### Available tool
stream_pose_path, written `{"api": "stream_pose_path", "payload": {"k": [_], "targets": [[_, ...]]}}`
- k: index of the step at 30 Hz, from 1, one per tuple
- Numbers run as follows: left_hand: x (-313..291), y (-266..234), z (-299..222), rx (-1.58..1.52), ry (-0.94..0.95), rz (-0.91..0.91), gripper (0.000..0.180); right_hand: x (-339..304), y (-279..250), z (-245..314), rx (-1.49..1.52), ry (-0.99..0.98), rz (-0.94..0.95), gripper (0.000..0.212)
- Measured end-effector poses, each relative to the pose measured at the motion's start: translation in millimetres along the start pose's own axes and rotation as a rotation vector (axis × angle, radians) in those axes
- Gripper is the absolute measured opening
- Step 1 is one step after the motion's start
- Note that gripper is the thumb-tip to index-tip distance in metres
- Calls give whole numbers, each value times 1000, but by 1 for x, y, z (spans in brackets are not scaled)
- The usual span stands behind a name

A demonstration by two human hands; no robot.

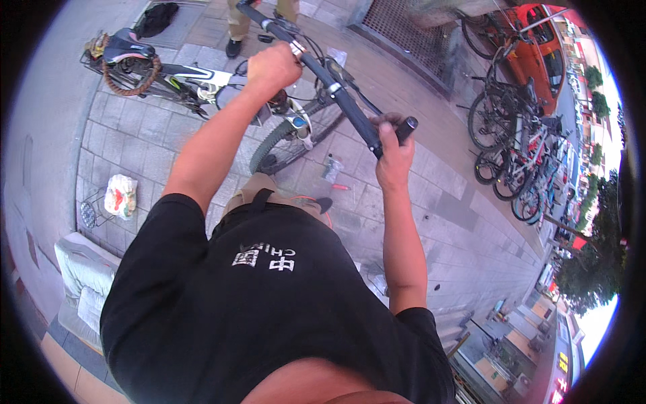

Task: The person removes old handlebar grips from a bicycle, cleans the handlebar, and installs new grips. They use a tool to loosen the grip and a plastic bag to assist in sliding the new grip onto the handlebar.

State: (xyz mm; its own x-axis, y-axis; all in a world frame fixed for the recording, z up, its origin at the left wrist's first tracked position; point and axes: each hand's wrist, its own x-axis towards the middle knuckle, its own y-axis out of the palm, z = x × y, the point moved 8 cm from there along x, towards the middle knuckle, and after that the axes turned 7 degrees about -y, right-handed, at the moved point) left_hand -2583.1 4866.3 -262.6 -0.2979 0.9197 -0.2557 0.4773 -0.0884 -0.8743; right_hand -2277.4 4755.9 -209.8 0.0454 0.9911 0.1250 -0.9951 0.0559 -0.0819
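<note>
Across the upper middle of the view, a black bicycle handlebar [351, 114] slants from the top edge down toward the right hand [397, 143]. That hand's thumb and fingers are clamped on a short black cylinder [408, 128] with a rounded end, which pokes out beyond them, close beside the lower end of the bar; whether the two are joined I cannot tell. The left hand [274, 69] is curled into a fist just left of the bar, near a silver clamp [297, 48]; its fingertips are hidden, so what it closes on, if anything, I cannot tell.

Below the handlebar, between the two forearms, stand a white suspension fork [301, 126] and a knobby front tyre [261, 156]. A white bicycle frame [214, 78] stretches left from there to a dark saddle [128, 48], with a brown rope-like ring [158, 75] beneath it. Near the top edge, just beyond the left hand, stands another person in tan trousers [239, 27]. Far to the right, several parked bicycles [496, 121] crowd near an orange car [548, 67].
</note>
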Motion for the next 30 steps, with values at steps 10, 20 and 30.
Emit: {"api": "stream_pose_path", "payload": {"k": [10,20,30], "targets": [[4,8,1,50,-10,12,54,-27,-74,2,340,-85,-430,58],[1,2,-9,66,-36,45,52,-21,-61,3,262,-80,-576,53],[-2,5,-3,130,-7,32,44,-12,-56,-17,241,194,-389,29]]}}
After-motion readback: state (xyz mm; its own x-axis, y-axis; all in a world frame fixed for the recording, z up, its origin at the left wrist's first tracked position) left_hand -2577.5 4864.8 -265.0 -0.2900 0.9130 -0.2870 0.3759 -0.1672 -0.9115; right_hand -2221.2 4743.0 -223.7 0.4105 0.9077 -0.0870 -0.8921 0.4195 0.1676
